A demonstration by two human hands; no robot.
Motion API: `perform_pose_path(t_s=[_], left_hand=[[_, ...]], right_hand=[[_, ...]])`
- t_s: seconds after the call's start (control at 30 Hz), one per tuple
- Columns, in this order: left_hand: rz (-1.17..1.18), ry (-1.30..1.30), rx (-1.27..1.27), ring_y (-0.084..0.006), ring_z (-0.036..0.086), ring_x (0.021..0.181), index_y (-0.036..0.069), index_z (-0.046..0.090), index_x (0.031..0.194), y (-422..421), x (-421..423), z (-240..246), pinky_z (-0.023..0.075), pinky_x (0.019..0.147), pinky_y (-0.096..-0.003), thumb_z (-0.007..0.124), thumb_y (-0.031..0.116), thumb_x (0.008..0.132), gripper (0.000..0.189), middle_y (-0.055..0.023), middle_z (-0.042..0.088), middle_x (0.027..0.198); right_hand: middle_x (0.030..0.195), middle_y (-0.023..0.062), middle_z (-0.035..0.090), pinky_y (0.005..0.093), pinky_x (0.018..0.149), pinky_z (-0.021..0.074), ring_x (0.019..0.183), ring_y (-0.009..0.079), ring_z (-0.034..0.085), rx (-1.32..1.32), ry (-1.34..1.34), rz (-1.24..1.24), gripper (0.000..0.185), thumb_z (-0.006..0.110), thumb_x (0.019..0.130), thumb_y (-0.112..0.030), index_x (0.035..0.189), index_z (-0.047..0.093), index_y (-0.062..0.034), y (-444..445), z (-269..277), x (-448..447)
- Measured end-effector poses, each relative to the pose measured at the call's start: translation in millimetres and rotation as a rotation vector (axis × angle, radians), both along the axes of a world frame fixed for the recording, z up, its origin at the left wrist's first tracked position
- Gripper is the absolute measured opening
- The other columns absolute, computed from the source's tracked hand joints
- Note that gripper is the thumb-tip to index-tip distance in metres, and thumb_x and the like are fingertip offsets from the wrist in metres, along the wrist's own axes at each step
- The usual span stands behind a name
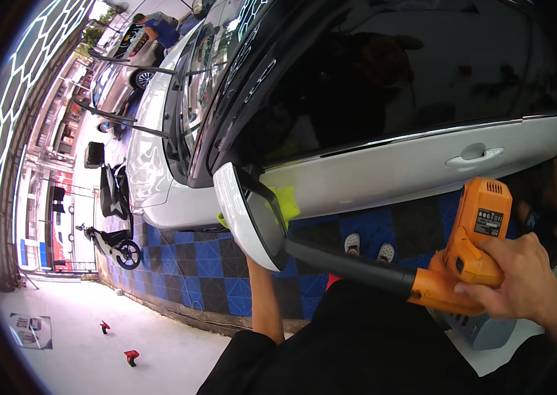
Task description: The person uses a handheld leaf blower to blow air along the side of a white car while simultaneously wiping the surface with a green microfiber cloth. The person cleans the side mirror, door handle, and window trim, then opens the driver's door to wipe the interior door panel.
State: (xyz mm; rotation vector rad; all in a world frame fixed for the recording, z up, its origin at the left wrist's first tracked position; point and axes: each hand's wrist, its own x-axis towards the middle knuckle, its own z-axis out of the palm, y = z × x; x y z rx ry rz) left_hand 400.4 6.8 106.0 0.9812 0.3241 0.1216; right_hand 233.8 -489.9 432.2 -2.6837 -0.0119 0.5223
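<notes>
My right hand (520,276) is closed round the handle of an orange AEG cordless leaf blower (485,212). Its black nozzle (352,261) points left, with the tip at the glass side of the white car's side mirror (231,212). Behind the mirror lies a yellow-green cloth (283,201), between it and the door. My left forearm (264,296) reaches up behind the mirror housing, which hides the hand, so whether it grips the cloth cannot be told. The white car door (382,173) and the dark side window (406,74) stand beyond.
Raised wiper arms (150,129) stand off the windscreen. Blue and black floor tiles (239,291) run beside the car. A person (162,30) is near another car (115,84); another person (554,202) is low at the right. Motorbikes (115,242) stand at the left.
</notes>
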Motion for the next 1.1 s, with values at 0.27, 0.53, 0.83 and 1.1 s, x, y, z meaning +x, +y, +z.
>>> perform_pose_path(t_s=[0.27, 0.53, 0.83, 1.1], left_hand=[[-0.089, 0.011, -0.047, -0.0279, 0.071, 0.108, 0.003, 0.054, 0.147, 7.6, 18.2, -7.2, 0.0603, 0.096, -0.0403, 0.038, 0.058, 0.111, 0.068, -0.0158, 0.068, 0.13], [-0.126, 0.038, -0.133, -0.0273, 0.071, 0.107, 0.003, 0.054, 0.146, 11.8, -1.1, -13.7, 0.0608, 0.095, -0.0397, 0.038, 0.059, 0.111, 0.068, -0.0156, 0.069, 0.128], [-0.166, 0.021, -0.3, -0.0254, 0.071, 0.108, 0.002, 0.054, 0.145, 12.4, 13.4, -26.7, 0.0609, 0.093, -0.0371, 0.035, 0.058, 0.112, 0.068, -0.0151, 0.069, 0.128], [-0.175, 0.101, -0.437, -0.0248, 0.069, 0.114, 0.004, 0.052, 0.148, -0.7, 4.1, -21.7, 0.0583, 0.098, -0.0394, 0.035, 0.057, 0.112, 0.067, -0.0135, 0.067, 0.132]], right_hand=[[0.071, 0.0166, 0.072, 0.0381, 0.066, 0.0602, 0.059, 0.0297, 0.074, -0.103, -0.224, 0.174, 0.056, 0.088, 0.079, -0.039, 0.104, 0.071, 0.0076, 41.1, 20.5, 65.3], [0.073, 0.0181, 0.073, 0.0355, 0.068, 0.0594, 0.065, 0.032, 0.075, -0.082, -0.087, -0.104, 0.048, 0.087, 0.076, -0.031, 0.1, 0.071, 0.0075, 88.4, 66.6, 98.5], [0.07, 0.0165, 0.073, 0.0384, 0.068, 0.0606, 0.062, 0.0313, 0.074, -0.202, 0.049, -0.214, 0.042, 0.087, 0.077, -0.034, 0.092, 0.074, 0.0037, 132.7, 99.0, 130.8], [0.07, 0.0158, 0.073, 0.0402, 0.072, 0.0624, 0.065, 0.0304, 0.075, -0.374, 0.168, -0.151, 0.047, 0.086, 0.079, -0.042, 0.091, 0.074, 0.0014, 147.5, 88.6, 145.6]])
